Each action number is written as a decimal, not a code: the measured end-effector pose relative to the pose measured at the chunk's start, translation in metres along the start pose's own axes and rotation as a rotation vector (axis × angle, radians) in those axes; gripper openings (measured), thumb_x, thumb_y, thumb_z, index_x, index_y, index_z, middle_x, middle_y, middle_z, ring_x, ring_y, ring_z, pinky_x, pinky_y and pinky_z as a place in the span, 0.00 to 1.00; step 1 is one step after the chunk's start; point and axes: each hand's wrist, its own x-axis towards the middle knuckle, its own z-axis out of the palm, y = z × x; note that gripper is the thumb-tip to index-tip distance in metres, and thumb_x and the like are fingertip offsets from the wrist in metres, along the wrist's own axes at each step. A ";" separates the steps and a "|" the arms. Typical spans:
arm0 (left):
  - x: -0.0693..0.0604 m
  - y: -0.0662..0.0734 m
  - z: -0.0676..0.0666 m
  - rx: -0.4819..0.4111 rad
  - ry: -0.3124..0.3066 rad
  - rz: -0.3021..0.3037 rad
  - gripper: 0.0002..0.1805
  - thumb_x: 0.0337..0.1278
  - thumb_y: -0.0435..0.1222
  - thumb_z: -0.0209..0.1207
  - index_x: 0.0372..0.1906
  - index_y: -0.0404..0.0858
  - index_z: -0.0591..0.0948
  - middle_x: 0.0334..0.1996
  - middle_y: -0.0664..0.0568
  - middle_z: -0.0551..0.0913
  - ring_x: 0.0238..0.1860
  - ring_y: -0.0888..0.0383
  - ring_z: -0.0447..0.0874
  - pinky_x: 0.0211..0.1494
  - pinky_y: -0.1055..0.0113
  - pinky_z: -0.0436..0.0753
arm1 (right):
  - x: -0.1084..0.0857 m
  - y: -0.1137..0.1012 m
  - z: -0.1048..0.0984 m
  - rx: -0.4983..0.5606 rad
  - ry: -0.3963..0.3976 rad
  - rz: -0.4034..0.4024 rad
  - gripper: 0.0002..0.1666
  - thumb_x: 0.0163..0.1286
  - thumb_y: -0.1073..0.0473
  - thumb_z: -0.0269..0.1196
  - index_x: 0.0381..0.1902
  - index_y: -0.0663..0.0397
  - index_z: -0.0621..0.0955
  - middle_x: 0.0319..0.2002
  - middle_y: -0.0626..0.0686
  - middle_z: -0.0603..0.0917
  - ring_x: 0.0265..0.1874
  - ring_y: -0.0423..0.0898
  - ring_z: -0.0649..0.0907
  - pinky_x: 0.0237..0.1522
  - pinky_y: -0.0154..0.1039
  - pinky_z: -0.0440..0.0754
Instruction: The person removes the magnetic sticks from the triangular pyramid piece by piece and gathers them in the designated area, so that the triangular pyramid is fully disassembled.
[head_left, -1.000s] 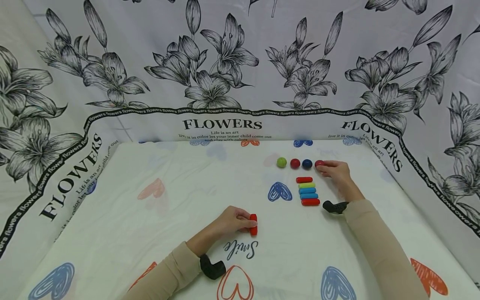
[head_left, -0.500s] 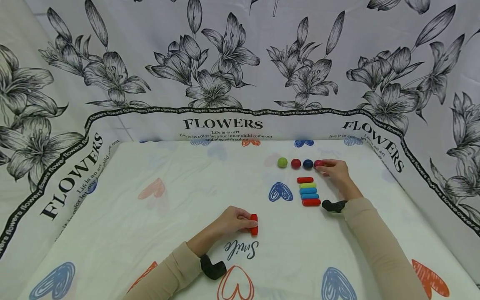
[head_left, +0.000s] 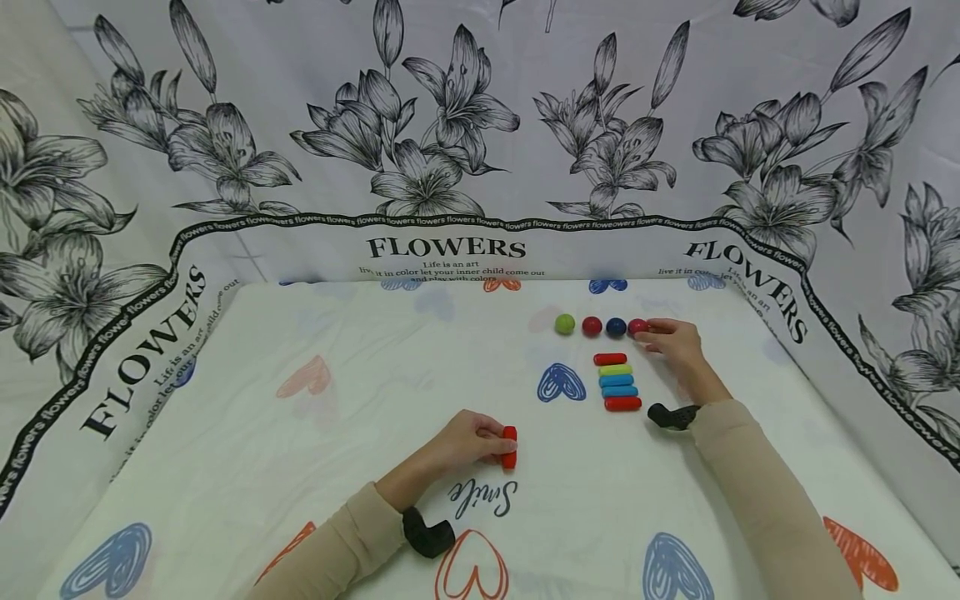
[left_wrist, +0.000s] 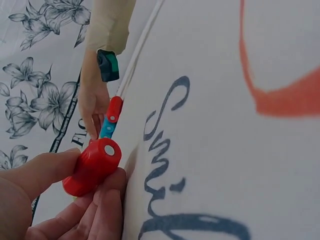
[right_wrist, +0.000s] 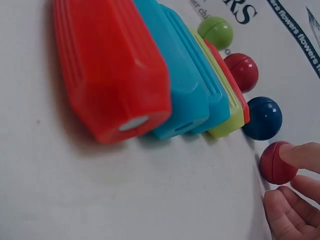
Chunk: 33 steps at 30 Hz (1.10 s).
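My left hand [head_left: 467, 443] pinches a red plastic building rod [head_left: 509, 448] between thumb and fingers, just above the upside-down "Smile" print. A pale round spot shows on the rod's end in the left wrist view. At the far right, my right hand [head_left: 673, 342] holds a crimson ball [right_wrist: 276, 164] with thumb and fingertips. That ball ends a row with a dark blue ball [head_left: 616, 327], a red ball [head_left: 592, 326] and a green ball [head_left: 565, 324]. Nearer me lie stacked side by side a red rod [head_left: 622, 404], two blue rods [head_left: 618, 385], a yellow-green rod [head_left: 616, 370] and another red rod [head_left: 610, 359].
A white cloth [head_left: 375, 358] printed with hearts covers the table. Behind it and at both sides hang flower-printed curtains [head_left: 450, 192]. Black straps [head_left: 429, 535] sit at both wrists, below beige sleeves.
The crimson ball has shifted slightly left, closer to the dark blue ball, with my right hand on it. My left hand stays almost where it was, still holding the red rod.
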 end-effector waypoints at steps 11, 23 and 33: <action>0.012 0.014 0.014 -0.017 -0.040 0.046 0.19 0.54 0.42 0.66 0.47 0.35 0.82 0.34 0.48 0.86 0.29 0.61 0.80 0.37 0.72 0.79 | -0.020 0.007 -0.007 0.043 -0.003 -0.029 0.36 0.68 0.48 0.61 0.71 0.50 0.65 0.68 0.57 0.69 0.42 0.39 0.80 0.72 0.46 0.68; 0.033 0.038 0.044 0.000 -0.047 0.097 0.20 0.56 0.43 0.65 0.51 0.37 0.83 0.38 0.49 0.86 0.33 0.61 0.78 0.36 0.74 0.77 | -0.039 0.003 -0.014 0.058 -0.054 0.003 0.36 0.69 0.46 0.60 0.71 0.48 0.66 0.58 0.49 0.76 0.43 0.35 0.82 0.69 0.43 0.71; 0.045 0.048 0.066 0.054 -0.037 0.219 0.19 0.58 0.41 0.64 0.53 0.37 0.83 0.38 0.46 0.85 0.33 0.63 0.74 0.31 0.79 0.72 | -0.048 0.002 -0.018 0.085 -0.088 0.007 0.37 0.68 0.46 0.61 0.71 0.49 0.66 0.37 0.32 0.77 0.39 0.33 0.82 0.52 0.24 0.78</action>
